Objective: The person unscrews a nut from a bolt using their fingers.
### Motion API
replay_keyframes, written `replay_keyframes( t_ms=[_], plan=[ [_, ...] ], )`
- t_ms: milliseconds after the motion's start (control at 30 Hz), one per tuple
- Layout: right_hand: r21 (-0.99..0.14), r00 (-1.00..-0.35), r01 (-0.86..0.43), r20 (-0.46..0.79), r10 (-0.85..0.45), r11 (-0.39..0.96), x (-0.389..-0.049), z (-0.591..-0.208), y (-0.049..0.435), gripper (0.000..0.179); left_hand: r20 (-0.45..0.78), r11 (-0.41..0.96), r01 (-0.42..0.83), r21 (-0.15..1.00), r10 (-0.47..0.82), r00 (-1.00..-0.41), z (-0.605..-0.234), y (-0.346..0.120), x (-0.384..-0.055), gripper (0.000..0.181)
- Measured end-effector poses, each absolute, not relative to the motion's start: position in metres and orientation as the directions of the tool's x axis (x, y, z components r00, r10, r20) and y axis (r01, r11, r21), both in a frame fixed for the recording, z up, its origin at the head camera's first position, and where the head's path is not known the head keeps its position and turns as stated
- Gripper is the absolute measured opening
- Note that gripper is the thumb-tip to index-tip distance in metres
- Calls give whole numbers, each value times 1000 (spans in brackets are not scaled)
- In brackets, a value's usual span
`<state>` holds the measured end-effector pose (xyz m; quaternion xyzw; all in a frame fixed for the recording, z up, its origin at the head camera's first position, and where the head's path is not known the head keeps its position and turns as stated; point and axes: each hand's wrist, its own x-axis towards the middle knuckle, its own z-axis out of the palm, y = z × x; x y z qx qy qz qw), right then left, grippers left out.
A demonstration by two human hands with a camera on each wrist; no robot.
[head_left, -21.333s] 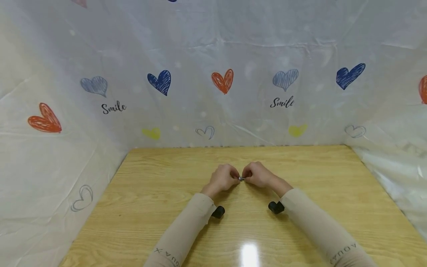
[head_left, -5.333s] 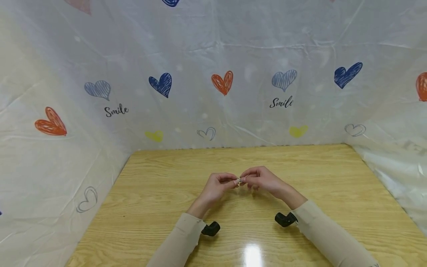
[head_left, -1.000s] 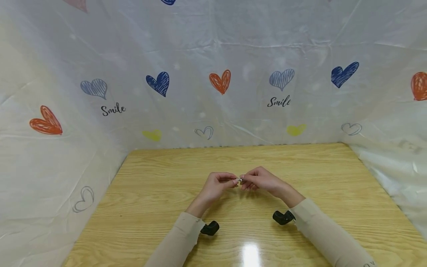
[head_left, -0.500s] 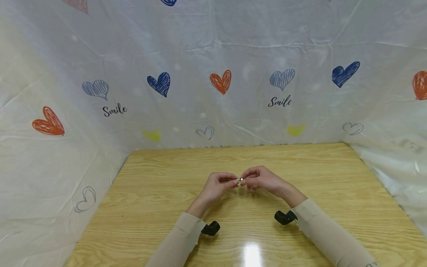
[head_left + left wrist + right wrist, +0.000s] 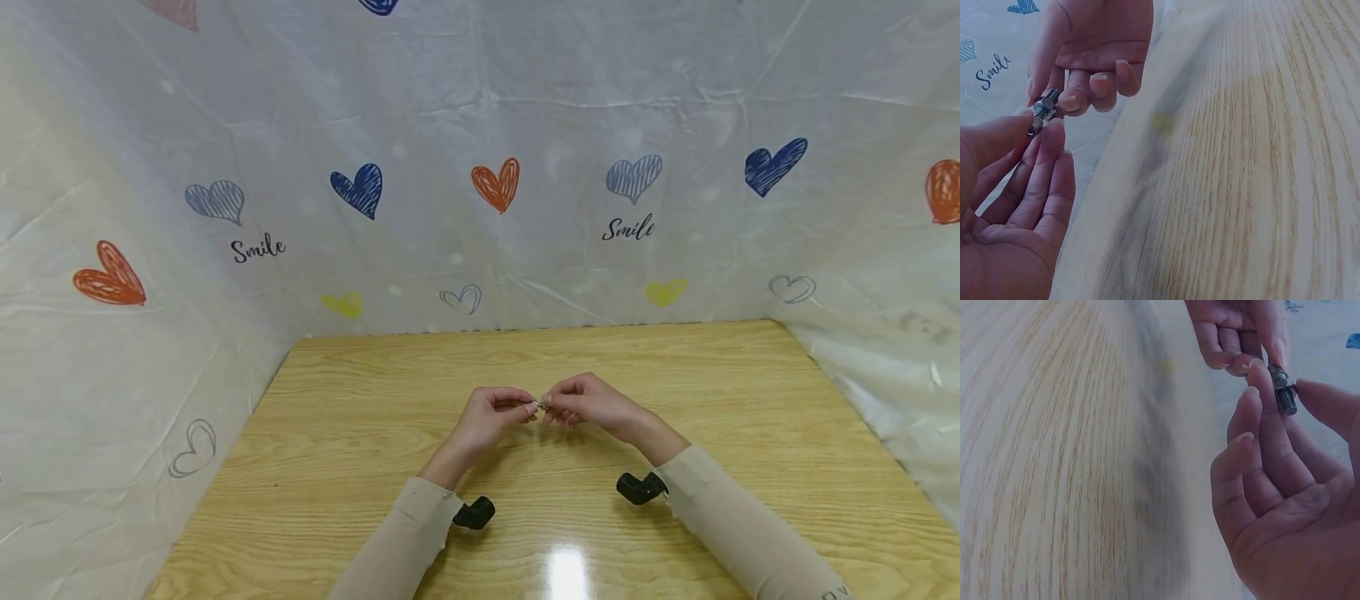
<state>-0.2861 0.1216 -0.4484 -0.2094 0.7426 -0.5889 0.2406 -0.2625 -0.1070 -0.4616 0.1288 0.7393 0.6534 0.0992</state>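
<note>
Over the middle of the table, a small metal bolt (image 5: 1034, 127) is held between both hands. My left hand (image 5: 480, 423) pinches one end of it between thumb and fingers, the remaining fingers stretched out below. A hex nut (image 5: 1044, 108) sits around the bolt's middle, with bare thread sticking out past it. My right hand (image 5: 596, 410) has its thumb and index finger on either side of the nut, its other fingers loosely bent. Seen from the right wrist, the threaded end (image 5: 1289, 406) points toward the right palm. Fingertips cover part of the bolt.
The wooden table (image 5: 345, 417) spreads out under both arms. A pale cloth (image 5: 435, 108) printed with hearts hangs behind it and at both sides. Black wrist cameras (image 5: 476, 513) stick out below the sleeves.
Over the last second, the right fingers have shifted around the nut while the left hand stays steady. Compared with 21 seconds ago, both wrists sit farther apart and nearer the body.
</note>
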Motion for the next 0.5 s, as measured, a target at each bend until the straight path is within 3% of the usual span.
replay_keyframes(
  t_ms=[233,500],
  plan=[
    [-982,-800,-25,-93,-593,187,-285,-448,122,26,10,107,47,993,321,-947,-462,-108,-263,19],
    [-973,-814,4,-137,-564,230,-284,-448,122,37,17,99,52,994,325,-946,-462,-108,-263,20]
  ],
)
